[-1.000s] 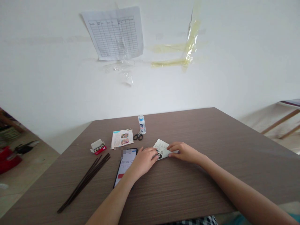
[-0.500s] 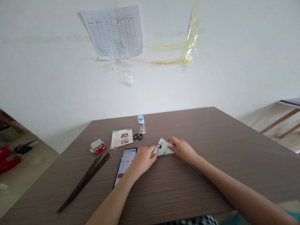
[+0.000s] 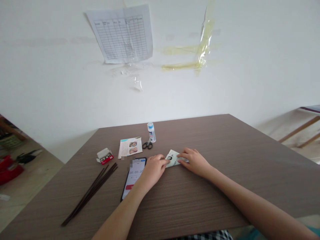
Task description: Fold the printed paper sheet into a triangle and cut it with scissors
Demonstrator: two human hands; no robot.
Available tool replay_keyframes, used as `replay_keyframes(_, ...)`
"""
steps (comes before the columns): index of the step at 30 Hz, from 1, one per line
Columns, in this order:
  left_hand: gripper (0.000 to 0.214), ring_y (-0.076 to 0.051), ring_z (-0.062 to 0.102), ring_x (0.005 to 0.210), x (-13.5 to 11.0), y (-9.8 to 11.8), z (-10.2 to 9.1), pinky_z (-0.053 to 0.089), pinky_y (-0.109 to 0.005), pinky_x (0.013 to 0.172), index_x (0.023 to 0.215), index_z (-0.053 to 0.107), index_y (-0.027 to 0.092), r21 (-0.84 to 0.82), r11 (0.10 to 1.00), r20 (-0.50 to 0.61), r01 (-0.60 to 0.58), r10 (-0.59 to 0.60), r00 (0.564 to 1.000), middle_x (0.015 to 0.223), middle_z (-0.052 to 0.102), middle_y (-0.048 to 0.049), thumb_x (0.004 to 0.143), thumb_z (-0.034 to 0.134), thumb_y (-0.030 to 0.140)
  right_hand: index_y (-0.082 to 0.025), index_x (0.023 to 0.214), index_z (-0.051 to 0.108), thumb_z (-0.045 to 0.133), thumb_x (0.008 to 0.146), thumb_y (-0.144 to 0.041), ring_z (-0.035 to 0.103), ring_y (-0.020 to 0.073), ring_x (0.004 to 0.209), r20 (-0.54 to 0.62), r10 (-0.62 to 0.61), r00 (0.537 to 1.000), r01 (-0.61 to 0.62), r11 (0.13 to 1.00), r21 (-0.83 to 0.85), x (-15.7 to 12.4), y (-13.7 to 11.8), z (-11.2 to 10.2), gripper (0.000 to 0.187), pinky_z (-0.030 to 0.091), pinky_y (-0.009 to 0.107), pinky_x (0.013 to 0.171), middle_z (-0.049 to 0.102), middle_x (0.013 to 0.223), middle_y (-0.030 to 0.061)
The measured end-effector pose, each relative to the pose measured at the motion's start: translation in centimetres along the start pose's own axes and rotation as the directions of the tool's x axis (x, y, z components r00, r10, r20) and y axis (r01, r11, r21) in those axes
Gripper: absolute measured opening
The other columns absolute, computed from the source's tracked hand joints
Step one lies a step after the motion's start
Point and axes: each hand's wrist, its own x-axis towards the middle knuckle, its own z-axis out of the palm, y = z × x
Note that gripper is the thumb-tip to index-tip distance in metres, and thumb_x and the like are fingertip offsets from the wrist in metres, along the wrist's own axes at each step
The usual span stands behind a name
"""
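Folded paper (image 3: 172, 158) partly hidden under the left hand (image 3: 153, 171) and right hand (image 3: 195, 162). Lower right edge of the smartphone (image 3: 133, 176) behind the left forearm (image 3: 125, 210). Pixelated patch (image 3: 130, 162) beside the smartphone's top. Print on the small bottle (image 3: 151, 132) too small to read. Red object (image 3: 7, 170) on the floor cut off by the left edge, checked cloth (image 3: 205, 236) by the bottom edge.

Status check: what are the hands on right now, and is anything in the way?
Left hand, right hand: fingertips on folded printed paper. Paper flat on table. Smartphone timer beside left hand.
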Motion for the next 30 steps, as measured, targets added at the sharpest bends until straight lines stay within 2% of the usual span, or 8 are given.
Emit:
replay_keyframes(8, 0.047, -0.036, 0.081, 0.152, 0.0, 0.5, 0.1, 0.056, -0.051, 0.135, 0.161, 0.095, 0.032, 0.080, 0.996, 0.064, 0.043, -0.048, 0.997, 0.160, 0.091, -0.0133, 0.128, 0.064, 0.018, -0.029, 0.156, 0.097, 0.079, 0.123, -0.027, 0.087, 0.0376, 0.133, 0.011, 0.019, 1.000, -0.019, 1.000, -0.022, -0.1, -0.3, 0.3, 0.038, 0.066, 0.050, 0.121, 0.092, 0.138, 0.0172)
replay_keyframes(18, 0.044, -0.037, 0.082, 0.147, 0.5, -0.2, 1.1, 0.061, -0.055, 0.133, 0.156, 0.097, 0.030, 0.097, 0.995, 0.025, 0.018, -0.020, 0.999, 0.156, 0.092, -0.0145, 0.127, 0.067, 0.016, -0.034, 0.157, 0.096, 0.078, 0.124, -0.028, 0.083, 0.0369, 0.130, -0.021, 0.032, 0.999, -0.034, 0.993, -0.111, -0.3, -0.9, 1.0, 0.038, 0.065, 0.048, 0.113, 0.091, 0.139, 0.0164)
replay_keyframes(30, 0.049, -0.039, 0.083, 0.147, 0.8, -0.4, 1.5, 0.062, -0.056, 0.131, 0.159, 0.095, 0.027, 0.106, 0.994, 0.035, 0.009, -0.012, 0.999, 0.159, 0.090, -0.0162, 0.124, 0.064, 0.011, -0.034, 0.160, 0.095, 0.080, 0.125, -0.029, 0.083, 0.0372, 0.131, 0.003, 0.086, 0.996, -0.084, 0.981, -0.176, -0.4, -2.0, 0.7, 0.038, 0.063, 0.046, 0.111, 0.090, 0.143, 0.0169)
